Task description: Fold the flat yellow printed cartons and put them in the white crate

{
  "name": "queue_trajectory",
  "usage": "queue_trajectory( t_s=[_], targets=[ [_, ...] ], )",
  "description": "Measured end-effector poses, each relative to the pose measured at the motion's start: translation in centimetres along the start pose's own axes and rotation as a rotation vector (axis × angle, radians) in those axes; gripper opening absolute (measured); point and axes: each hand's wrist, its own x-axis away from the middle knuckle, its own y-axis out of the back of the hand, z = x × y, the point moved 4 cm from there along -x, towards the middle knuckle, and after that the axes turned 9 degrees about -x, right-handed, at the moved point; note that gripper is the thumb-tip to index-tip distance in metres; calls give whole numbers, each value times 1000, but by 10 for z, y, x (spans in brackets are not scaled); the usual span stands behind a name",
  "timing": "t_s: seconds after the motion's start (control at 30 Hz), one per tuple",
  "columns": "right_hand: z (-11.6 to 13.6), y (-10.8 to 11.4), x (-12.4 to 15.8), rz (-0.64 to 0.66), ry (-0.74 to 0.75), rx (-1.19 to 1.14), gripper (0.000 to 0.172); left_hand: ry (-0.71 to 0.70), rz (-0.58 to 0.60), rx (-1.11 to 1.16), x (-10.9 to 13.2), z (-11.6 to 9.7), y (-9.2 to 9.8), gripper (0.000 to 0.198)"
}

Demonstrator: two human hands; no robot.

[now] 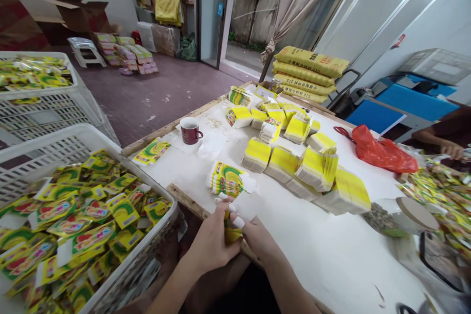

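My left hand and my right hand meet at the near edge of the white table. Both are closed on one small yellow printed packet held between them. White tape covers several fingertips. Just beyond my hands lies a fanned stack of yellow-green packets. Further back stand many bundles of yellow-topped flat packets.
A white crate full of filled packets sits at my left, a second crate behind it. A maroon mug, a red plastic bag and yellow sacks are on or beyond the table. Another person's hand is at right.
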Motion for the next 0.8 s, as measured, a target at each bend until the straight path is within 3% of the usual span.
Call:
queue_trajectory(
  t_s=[0.17, 0.27, 0.37, 0.43, 0.5, 0.67, 0.8],
  targets=[
    [2, 6, 1, 50, 65, 238, 62, 130, 60, -69, 1, 9, -6, 57],
    [4, 8, 8, 148, 213, 525, 49, 122, 45, -65, 2, 17, -10, 66],
    [5, 9, 11, 173, 388, 735, 46, 58, -86, -165, 3, 20, -11, 66],
    [6, 15, 8, 86, 477, 772, 47, 45, -196, -271, 2, 19, -8, 68],
    [7, 23, 5, 16, 550, 801, 50, 53, -233, -329, 1, 16, -1, 65],
    [10, 30, 3, 209, 524, 1029, 58, 89, -100, -286, -4, 11, 23, 50],
    [34, 26, 7, 422, 464, 1099, 38, 80, 7, -256, -4, 8, 34, 50]
  ],
)
